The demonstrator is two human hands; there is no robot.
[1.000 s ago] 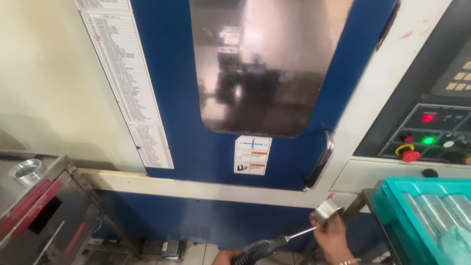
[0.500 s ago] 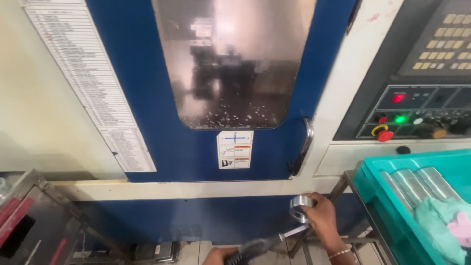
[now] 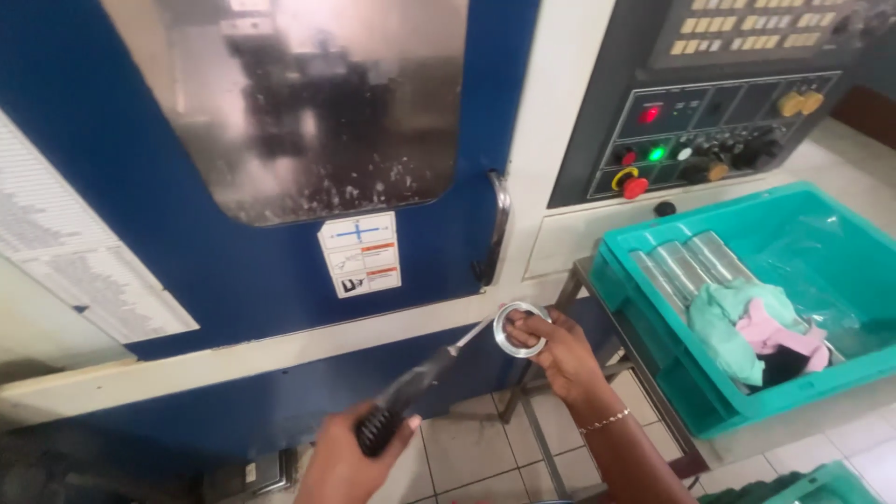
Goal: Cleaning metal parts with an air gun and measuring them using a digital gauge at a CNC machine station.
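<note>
My right hand (image 3: pixel 558 357) holds a shiny metal ring (image 3: pixel 520 329) by its rim, in front of the machine's blue door (image 3: pixel 252 280). In my left hand (image 3: pixel 347 461), low in the view, is a black air blow gun (image 3: pixel 411 392) whose thin metal nozzle points up into the ring. Both hands hover over the tiled floor (image 3: pixel 467 448) below the door's handle (image 3: pixel 497 224).
A teal plastic bin (image 3: pixel 653 327) on a metal stand at the right holds several metal cylinders (image 3: pixel 686 266) and green and pink rags (image 3: pixel 761 327). Above it is the machine's control panel (image 3: pixel 719 121) with lit buttons and a red stop knob. A printed sheet (image 3: pixel 65 261) hangs at the left.
The view has swung right and down, bringing the teal bin further in. My right hand has lifted and turned the ring so its open face shows, and the blow gun's nozzle has followed it.
</note>
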